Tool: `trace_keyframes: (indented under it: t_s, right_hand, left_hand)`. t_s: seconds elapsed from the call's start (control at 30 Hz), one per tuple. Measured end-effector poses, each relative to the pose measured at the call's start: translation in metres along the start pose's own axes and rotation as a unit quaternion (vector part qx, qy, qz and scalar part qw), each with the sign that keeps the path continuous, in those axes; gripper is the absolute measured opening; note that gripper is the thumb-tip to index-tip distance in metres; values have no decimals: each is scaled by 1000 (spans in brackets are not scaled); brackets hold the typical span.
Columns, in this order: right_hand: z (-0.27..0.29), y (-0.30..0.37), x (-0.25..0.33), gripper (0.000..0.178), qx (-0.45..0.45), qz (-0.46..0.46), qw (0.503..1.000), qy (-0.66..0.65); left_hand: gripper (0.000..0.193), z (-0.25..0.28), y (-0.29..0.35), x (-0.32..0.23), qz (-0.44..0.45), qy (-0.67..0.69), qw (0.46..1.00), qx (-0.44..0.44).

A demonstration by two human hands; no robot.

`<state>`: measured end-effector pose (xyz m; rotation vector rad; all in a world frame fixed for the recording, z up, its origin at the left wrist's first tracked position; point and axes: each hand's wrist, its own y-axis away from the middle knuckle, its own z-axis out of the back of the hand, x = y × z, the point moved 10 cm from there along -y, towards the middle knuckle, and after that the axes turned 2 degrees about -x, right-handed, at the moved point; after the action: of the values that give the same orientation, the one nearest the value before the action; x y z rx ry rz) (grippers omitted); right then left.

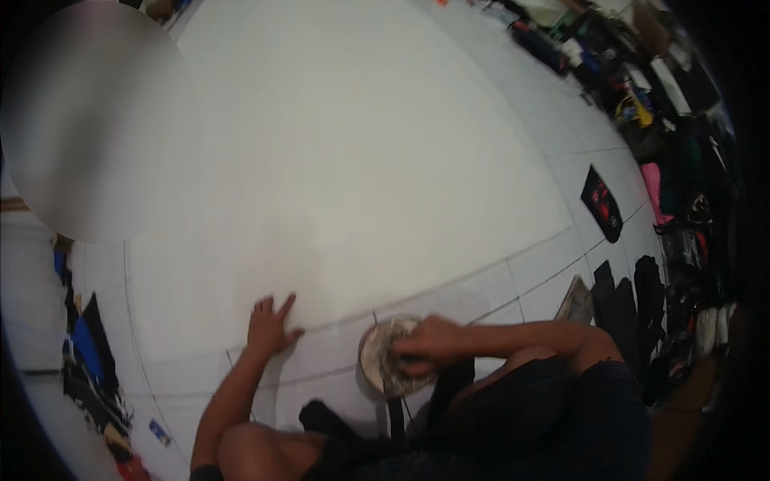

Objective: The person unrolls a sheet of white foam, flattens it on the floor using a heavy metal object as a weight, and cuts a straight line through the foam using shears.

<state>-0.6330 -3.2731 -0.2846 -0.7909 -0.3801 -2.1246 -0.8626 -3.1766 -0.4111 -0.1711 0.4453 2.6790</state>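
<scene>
While the left hand (274,326) is spread out with its fingers apart at the near edge of the big white sheet (361,176), the right hand (425,346) is over a round thing (374,357). That round thing is pale with brown and grey patches, and it sits on the white tiled floor (481,301), close to the person's body. It is just past the near edge of the sheet, on the person's side. The right hand covers the right part of it, with the fingers bent, and I cannot tell if they grip it or only press on it. The left hand is well apart from the round thing, off to its left. Its fingers point up onto the sheet and its thumb points to the right. It looks flat and seems to hold nothing. So the two hands are apart, with bare floor and a bit of sheet between them. The sheet is very big and reaches far away in front of both hands. On the right, away from the hands, a dark piece with red marks (601,207) lies on the floor, and farther right is a long messy pile (694,232).
</scene>
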Motion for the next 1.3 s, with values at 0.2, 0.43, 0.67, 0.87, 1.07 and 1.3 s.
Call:
trace_keyframes:
  t_s: [0.2,0.43,0.67,0.87,1.07,1.3]
  right_hand:
    - [89,-15,-35,24,-181,-149,971,-33]
    - [87,-28,-101,29,-184,-183,966,12]
    - [105,-42,-90,48,50,-327,940,-82]
    - [120,97,83,62,164,-381,902,-118]
    - [232,248,198,70,-13,-605,795,-51]
    - [313,325,193,92,-67,-676,662,-318]
  left_hand:
    - [84,10,12,8,9,-13,1000,-5]
    - [86,4,4,-13,19,9,999,28]
    - [77,53,-10,-17,79,27,980,178]
    - [40,208,29,-179,121,385,901,159]
    - [60,315,144,-297,28,349,854,386]
    - [59,421,130,-98,244,122,913,302]
